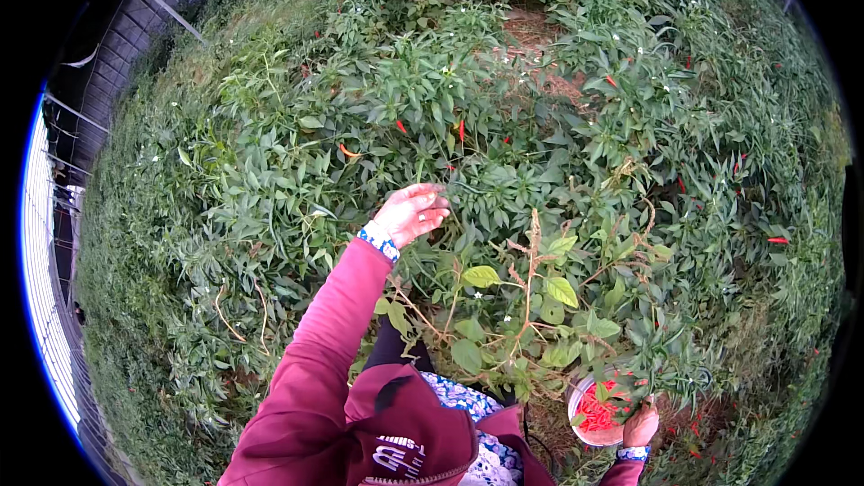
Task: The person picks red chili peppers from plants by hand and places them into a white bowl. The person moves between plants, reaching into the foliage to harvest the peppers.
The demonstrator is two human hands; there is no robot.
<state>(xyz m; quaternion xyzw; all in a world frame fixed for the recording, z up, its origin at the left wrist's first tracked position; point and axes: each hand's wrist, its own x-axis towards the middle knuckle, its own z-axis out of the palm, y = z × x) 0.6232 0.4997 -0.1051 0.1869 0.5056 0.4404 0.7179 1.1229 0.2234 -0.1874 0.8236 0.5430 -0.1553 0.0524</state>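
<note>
My left hand (415, 212) reaches forward into the foliage of chili pepper plants (378, 94), its fingers partly curled. Leaves and dark blur at the fingertips hide whether anything is between them. A red chili (462, 131) hangs upright beyond this hand, and another red chili (401, 126) is to its left. An orange-red chili (349, 151) curves among leaves farther left. Down at the lower right, my right hand (641, 424) is at the right side of a pale bucket (575, 397). Picked red chilies (597, 408) lie in the bucket. Leafy stems cover my right fingers, so their grip is unclear.
A tall weed (530, 270) with dry seed spikes and yellow-green leaves stands between my body and the plants. Straw-coloured ground (533, 30) shows through farther off. More red chilies (777, 240) dot the right side. At left is a metal-framed structure (158, 0).
</note>
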